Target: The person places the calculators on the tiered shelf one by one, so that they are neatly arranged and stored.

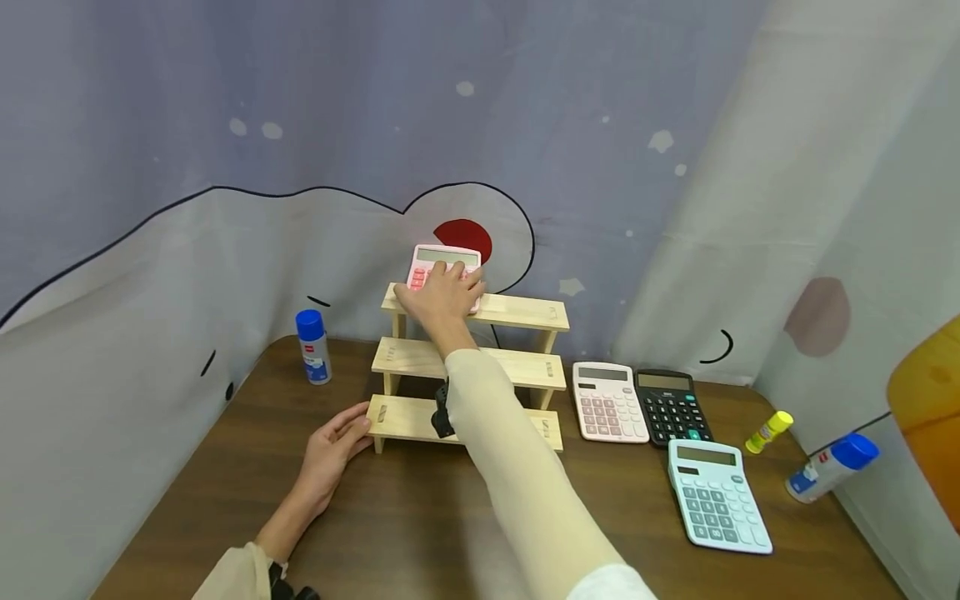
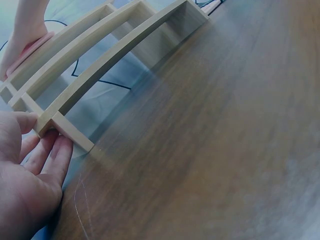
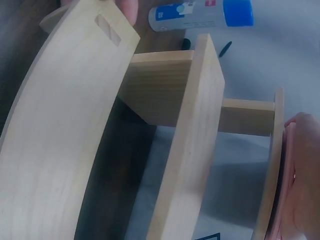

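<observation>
A three-tier wooden display stand (image 1: 525, 367) stands on the table. At its top step, my right hand (image 1: 444, 302) holds a pink calculator (image 1: 447, 257), thumb by the left edge and fingers spread over the keys. The calculator leans back on that step, its lower part mostly covered by the hand. My left hand (image 1: 333, 450) pinches the left end of the lowest step; in the left wrist view, the thumb lies above the board (image 2: 90, 82) and the fingers are below it. The right wrist view shows the pink calculator (image 3: 286, 175) edge-on against the top board.
Right of the stand lie a white-and-pink calculator (image 1: 609, 402), a black calculator (image 1: 671, 407) and a light blue calculator (image 1: 718, 496). Beyond them are a yellow glue stick (image 1: 768, 432) and a blue-capped bottle (image 1: 831, 468). Another blue-capped bottle (image 1: 313, 347) stands left. A patterned curtain (image 1: 337, 117) hangs behind.
</observation>
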`<act>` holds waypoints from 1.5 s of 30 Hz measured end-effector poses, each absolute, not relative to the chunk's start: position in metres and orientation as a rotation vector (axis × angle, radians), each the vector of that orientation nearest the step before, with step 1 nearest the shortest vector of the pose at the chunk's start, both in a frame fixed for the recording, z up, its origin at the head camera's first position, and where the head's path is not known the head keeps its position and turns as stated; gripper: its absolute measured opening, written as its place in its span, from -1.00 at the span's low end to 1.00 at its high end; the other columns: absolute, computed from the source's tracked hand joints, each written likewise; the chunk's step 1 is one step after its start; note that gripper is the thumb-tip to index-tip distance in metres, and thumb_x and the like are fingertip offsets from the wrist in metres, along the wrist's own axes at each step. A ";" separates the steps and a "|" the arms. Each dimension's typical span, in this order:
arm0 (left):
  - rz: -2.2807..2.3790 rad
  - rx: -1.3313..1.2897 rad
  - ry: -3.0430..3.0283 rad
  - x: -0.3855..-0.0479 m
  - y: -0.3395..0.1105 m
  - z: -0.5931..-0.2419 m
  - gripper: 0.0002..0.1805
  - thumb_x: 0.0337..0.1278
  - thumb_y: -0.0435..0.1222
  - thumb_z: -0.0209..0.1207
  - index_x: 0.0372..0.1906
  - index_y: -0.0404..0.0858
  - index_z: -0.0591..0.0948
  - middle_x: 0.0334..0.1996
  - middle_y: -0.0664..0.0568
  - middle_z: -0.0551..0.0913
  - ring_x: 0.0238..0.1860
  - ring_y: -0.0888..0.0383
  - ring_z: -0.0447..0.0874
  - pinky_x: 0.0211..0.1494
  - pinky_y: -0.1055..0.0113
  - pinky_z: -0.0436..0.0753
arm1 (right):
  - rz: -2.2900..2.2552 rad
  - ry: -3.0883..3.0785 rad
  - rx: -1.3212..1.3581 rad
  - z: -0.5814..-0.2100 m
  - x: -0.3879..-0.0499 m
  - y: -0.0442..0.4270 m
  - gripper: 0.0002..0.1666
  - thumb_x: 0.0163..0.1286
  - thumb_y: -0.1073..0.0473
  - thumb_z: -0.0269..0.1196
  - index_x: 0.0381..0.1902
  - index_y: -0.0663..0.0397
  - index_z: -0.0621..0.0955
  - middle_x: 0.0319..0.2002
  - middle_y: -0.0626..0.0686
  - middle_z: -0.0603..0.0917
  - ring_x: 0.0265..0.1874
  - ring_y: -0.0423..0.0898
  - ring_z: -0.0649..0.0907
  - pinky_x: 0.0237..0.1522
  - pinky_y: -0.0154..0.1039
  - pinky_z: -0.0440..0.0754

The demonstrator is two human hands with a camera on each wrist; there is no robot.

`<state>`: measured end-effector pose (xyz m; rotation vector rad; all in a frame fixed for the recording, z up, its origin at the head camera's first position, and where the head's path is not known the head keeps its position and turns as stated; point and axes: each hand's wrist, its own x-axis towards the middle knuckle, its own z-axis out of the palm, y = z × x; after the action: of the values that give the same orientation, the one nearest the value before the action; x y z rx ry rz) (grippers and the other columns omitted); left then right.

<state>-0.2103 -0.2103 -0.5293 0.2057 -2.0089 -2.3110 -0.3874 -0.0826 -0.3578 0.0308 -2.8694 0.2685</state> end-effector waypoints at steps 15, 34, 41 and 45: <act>-2.310 0.222 -2.009 -0.207 -0.211 -0.530 -0.43 0.42 -0.16 0.16 0.40 -0.31 0.40 0.22 -0.14 0.55 -0.01 0.40 0.66 0.10 0.46 0.66 | 0.152 -2.539 0.467 -0.392 -0.367 -0.062 -0.18 0.44 -0.48 -0.18 0.28 -0.05 0.50 0.21 0.07 0.52 0.30 0.05 0.40 0.37 0.09 0.28; -2.310 0.261 -2.020 -0.195 -0.207 -0.534 -0.46 0.42 -0.17 0.15 0.40 -0.26 0.42 0.30 -0.22 0.49 0.01 0.38 0.65 0.13 0.41 0.66 | 0.200 -2.164 0.618 -0.440 -0.364 -0.030 -0.45 0.46 -0.22 0.04 0.24 -0.09 0.56 0.23 0.04 0.57 0.31 0.02 0.44 0.38 0.11 0.30; -2.312 0.270 -2.008 -0.190 -0.207 -0.533 -0.44 0.42 -0.18 0.15 0.41 -0.28 0.40 0.31 -0.23 0.48 0.01 0.39 0.65 0.13 0.41 0.65 | 0.307 -2.147 0.624 -0.438 -0.357 -0.031 -0.51 0.47 -0.15 0.02 0.17 -0.05 0.58 0.20 0.05 0.57 0.29 0.01 0.44 0.40 0.08 0.28; -2.317 0.263 -1.999 -0.190 -0.206 -0.533 -0.44 0.42 -0.18 0.16 0.41 -0.29 0.40 0.31 -0.24 0.47 0.01 0.38 0.65 0.12 0.42 0.65 | 0.378 -2.131 0.613 -0.438 -0.357 -0.028 -0.55 0.43 -0.08 0.02 0.11 -0.03 0.59 0.17 0.06 0.57 0.28 0.02 0.45 0.41 0.10 0.26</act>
<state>-0.1901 -0.2059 -0.5327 0.2625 -1.9994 -2.3172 -0.3569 -0.0276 -0.4384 0.6131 -2.1307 0.3784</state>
